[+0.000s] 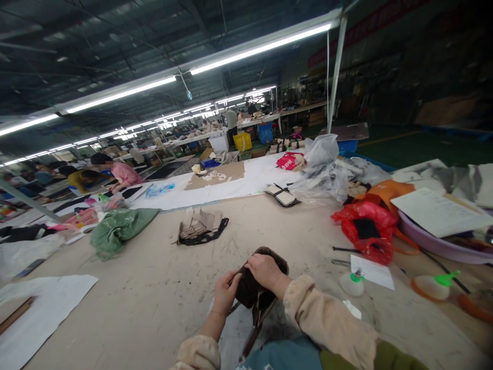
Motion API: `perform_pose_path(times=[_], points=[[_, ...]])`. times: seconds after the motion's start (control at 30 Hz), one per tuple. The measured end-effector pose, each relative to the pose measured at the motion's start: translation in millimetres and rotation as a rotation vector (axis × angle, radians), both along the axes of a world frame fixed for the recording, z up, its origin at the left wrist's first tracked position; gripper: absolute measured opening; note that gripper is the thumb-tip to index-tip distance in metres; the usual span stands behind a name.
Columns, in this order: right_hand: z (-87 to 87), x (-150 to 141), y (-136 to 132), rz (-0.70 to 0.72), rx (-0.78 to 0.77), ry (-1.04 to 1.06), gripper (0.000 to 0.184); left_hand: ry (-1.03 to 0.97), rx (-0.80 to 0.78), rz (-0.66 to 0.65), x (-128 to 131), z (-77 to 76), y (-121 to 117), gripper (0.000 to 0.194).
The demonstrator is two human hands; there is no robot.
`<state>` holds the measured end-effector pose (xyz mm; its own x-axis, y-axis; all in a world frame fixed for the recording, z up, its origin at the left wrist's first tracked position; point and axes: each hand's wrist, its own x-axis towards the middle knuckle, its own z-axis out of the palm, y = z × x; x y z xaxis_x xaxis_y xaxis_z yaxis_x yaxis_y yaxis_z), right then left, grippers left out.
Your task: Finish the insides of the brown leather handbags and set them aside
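Observation:
A dark brown leather piece (252, 295), shaped like a small pouch or shoe upper, rests on the worktable (154, 288) just in front of me. My left hand (224, 294) grips its left edge with curled fingers. My right hand (265, 271) lies over its top, fingers bent down around the rim. A dark strap hangs from the piece toward my lap.
A stack of tan cut pieces (200, 228) with black cord lies beyond my hands. A green bag (117, 228) is at left, red plastic bags (365, 226) and glue bottles with green caps (433, 286) at right. White paper (38, 308) lies at near left. Other people work at far tables.

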<state>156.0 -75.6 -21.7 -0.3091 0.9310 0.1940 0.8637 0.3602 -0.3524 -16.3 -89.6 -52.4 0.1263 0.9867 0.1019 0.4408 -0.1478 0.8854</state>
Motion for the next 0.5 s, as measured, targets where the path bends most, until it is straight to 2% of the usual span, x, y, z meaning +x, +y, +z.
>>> perform_pose_path(times=[0.23,0.4,0.5], points=[[-1.4,4.6,3.2,0.008,-0.005,0.027,0.027,-0.072,-0.111,0.107,4.3,-5.9,3.9,0.032],[-1.5,17.2,6.2,0.098,0.057,0.083,0.020,-0.073,-0.118,0.125,5.3,-6.5,5.0,0.032],[-2.5,22.1,7.9,0.087,0.064,0.100,0.021,-0.059,-0.104,0.118,5.1,-6.5,5.8,0.030]])
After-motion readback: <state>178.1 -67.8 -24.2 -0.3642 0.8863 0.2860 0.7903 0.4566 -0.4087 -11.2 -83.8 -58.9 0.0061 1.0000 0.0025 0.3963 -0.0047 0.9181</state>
